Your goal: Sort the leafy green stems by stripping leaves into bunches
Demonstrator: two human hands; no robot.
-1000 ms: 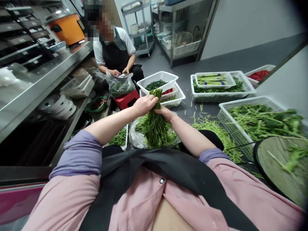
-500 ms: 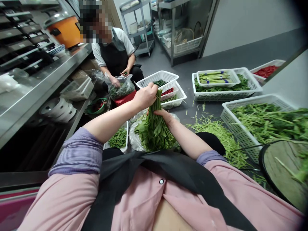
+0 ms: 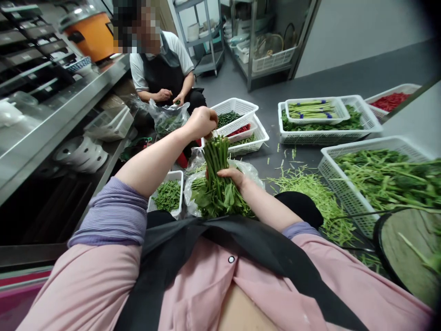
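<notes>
A thick bunch of leafy green stems (image 3: 216,154) stands upright in front of me, cut ends up and leaves down. My right hand (image 3: 233,177) is wrapped around its middle from the right. Just above the cut ends, my left hand (image 3: 203,122) is closed in a pinch; whatever is between its fingers is too small to make out. Under the leaves lies a clear plastic bag (image 3: 190,195) with more greens. Left of it stands a small white basket (image 3: 179,184) of picked green leaves.
A co-worker (image 3: 161,69) sits opposite behind a plastic bag of greens. White baskets (image 3: 267,138) hold green and red peppers. At right are a large basket (image 3: 344,193) of greens, trimmed stems (image 3: 306,193) on the floor and a round wooden board (image 3: 403,243). A steel counter (image 3: 65,119) runs along the left.
My left hand has come off the stem tops and moved up and left. The bunch's cut ends now show. The co-worker's hand has lifted out of the bag.
</notes>
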